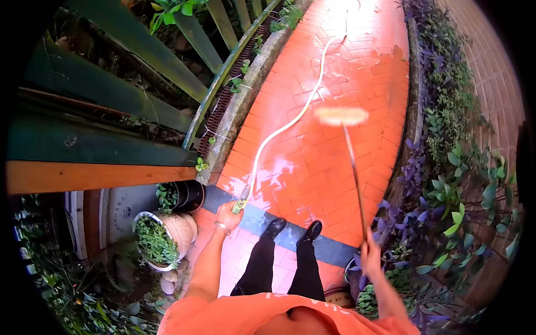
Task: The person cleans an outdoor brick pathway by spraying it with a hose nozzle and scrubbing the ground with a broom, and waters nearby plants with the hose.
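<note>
My left hand (228,216) is closed around the nozzle (242,200) of a pale garden hose (286,127). From the nozzle the hose snakes up the wet path toward the bright far end. On the right, my right hand (369,257) grips the long handle (355,177) of a push broom. The broom's pale, wide head (341,116) is blurred and rests on or just above the bricks; I cannot tell which. Wet patches shine on the orange brick path (290,184) between the two hands.
A green slatted fence (106,139) and a stone curb (251,84) border the left side. Below it stand a white planter (162,240) and a dark pot (191,195). Purple and green plants (441,218) line the right edge. A grey strip (329,250) crosses the path by my shoes.
</note>
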The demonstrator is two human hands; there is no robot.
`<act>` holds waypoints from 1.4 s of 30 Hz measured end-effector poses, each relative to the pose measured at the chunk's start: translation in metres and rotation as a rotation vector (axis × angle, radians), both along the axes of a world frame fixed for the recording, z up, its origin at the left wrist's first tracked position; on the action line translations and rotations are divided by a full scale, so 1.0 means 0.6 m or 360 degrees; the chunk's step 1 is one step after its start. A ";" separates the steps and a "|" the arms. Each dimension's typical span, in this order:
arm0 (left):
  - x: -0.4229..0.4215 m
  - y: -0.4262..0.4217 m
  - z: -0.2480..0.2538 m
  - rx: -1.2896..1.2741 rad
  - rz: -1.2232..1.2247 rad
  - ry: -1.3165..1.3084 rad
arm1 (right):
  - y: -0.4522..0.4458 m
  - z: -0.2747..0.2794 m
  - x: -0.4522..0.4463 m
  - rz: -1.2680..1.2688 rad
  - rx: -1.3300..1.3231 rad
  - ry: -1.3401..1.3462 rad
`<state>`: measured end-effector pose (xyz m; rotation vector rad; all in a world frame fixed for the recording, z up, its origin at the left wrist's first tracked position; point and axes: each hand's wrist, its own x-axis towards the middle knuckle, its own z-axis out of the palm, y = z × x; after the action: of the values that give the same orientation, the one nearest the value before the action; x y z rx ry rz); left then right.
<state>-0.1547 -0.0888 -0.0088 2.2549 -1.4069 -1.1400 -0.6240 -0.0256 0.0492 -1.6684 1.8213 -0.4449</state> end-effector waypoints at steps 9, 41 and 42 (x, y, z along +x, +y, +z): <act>-0.110 0.000 -0.004 0.0095 -0.0584 0.0130 | 0.091 -0.101 0.067 -0.0090 0.0355 -0.0280; -0.026 -0.003 0.012 0.0018 -0.0463 -0.0048 | 0.129 0.027 0.056 -0.0825 0.0598 -0.0546; -0.029 -0.005 0.004 0.0027 -0.0555 -0.0119 | 0.188 0.060 0.069 -0.0943 0.0699 -0.0653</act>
<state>-0.1719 -0.0916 -0.0066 2.1368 -1.8824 -1.1771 -0.5829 0.0873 0.0849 -0.6709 1.8924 -0.5348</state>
